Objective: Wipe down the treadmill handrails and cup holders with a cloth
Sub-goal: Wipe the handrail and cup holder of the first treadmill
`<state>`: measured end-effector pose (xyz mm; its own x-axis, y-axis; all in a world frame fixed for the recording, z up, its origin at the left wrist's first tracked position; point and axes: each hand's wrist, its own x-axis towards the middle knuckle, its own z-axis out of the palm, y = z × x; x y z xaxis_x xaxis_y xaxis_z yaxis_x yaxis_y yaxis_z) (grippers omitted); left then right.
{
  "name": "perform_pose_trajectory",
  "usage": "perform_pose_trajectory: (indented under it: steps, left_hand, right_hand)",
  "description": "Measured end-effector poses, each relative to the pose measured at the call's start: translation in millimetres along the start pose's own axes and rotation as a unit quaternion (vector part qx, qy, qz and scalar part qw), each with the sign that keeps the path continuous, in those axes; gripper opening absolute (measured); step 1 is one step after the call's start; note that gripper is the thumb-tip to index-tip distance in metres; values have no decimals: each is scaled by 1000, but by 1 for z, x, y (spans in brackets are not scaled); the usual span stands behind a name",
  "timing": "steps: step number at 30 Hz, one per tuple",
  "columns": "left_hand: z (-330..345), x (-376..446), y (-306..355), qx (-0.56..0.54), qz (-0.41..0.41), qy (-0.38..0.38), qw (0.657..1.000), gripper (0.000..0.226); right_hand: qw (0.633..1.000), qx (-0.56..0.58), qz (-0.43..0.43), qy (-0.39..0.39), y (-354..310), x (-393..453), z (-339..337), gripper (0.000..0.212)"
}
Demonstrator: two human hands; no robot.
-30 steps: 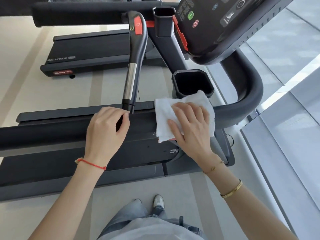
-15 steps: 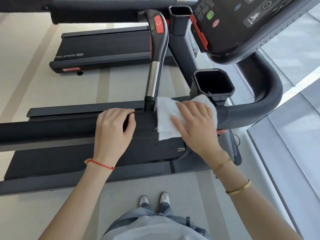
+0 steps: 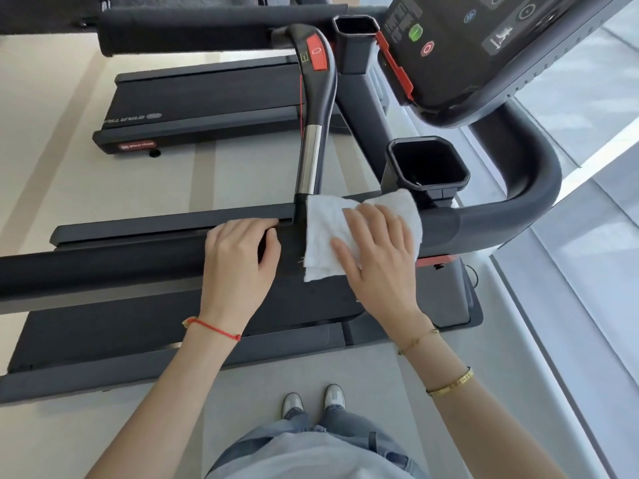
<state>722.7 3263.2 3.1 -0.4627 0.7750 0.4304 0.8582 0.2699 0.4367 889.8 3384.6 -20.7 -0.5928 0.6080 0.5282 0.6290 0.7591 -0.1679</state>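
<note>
A folded white cloth (image 3: 323, 233) lies over the black padded handrail (image 3: 103, 267), right beside the foot of the inner grip bar (image 3: 311, 157). My right hand (image 3: 378, 261) presses flat on the cloth with its fingers straight and spread. Just to the left, my left hand (image 3: 238, 261) grips the same handrail, fingers curled over its far edge. A black cup holder (image 3: 397, 174) stands directly behind the cloth. A second cup holder (image 3: 356, 53) sits further back, by the console.
The console (image 3: 484, 63) with its red safety clip overhangs at the upper right. The handrail bends round into a thick curved bar (image 3: 529, 202) at the right. Another treadmill (image 3: 207, 98) stands behind. My shoes (image 3: 313, 402) are on the pale floor below.
My right hand has slid the cloth left along the handrail, up to the foot of the grip bar. My left hand keeps its grip. The view has shifted.
</note>
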Motion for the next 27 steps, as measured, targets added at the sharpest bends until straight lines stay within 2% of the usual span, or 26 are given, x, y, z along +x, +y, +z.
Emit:
perform_pose_trajectory:
  steps: [6,12,15,19,21,24,27]
  left_hand:
    - [15,21,24,-34,40,-27,998,21]
    - [42,60,65,-53,68,-46,995,22]
    - [58,79,89,-65,75,-50,994,23]
    - [77,103,113,-65,44,-45,996,27]
    - [86,114,123,-57,15,-49,997,30]
    - [103,130,135,-44,-36,-80,995,38]
    - [118,142,140,-45,-78,-107,990,45]
  right_hand:
    - [992,17,122,22,43,-8,-12,43]
    - [984,62,152,63,91,18,-29,23]
    - [983,99,148,50,116,30,-37,20]
    - [948,209,229,78,161,45,-58,22]
    - [935,228,257,90,185,59,-67,22]
    - [948,185,256,24,210,83,-65,21]
    - [960,116,224,-121,220,97,-56,31]
